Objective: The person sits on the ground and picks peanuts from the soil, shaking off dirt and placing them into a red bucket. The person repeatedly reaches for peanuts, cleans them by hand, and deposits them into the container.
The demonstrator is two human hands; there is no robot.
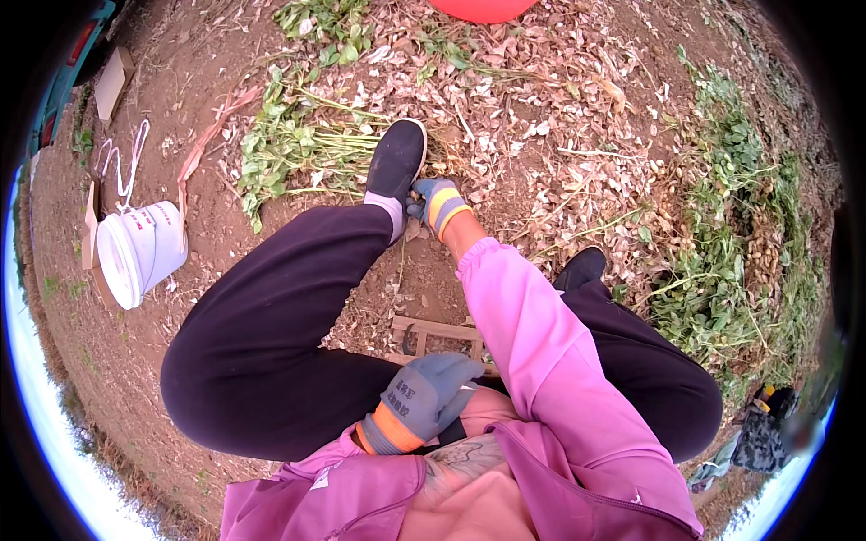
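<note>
My right hand (436, 204), in a grey-blue glove with a yellow cuff, reaches down to the soil beside the heel of my left shoe (399, 152). Its fingertips are partly hidden there, so I cannot tell whether they grip anything. Under the front of that shoe lies a bunch of green peanut plants (331, 147), leaves pointing left. My left hand (423, 392), gloved with an orange cuff, rests low against my lap, its fingers curled and their undersides hidden. Just beyond it is a low wooden slatted frame (433, 328) between my legs.
A white plastic bucket (145, 250) lies tilted at the left, near a cardboard piece (114, 84). Pulled peanut plants with pods (764, 260) are heaped at the right. A red rounded object (484, 8) shows at the top. Another person (764, 433) is at the lower right.
</note>
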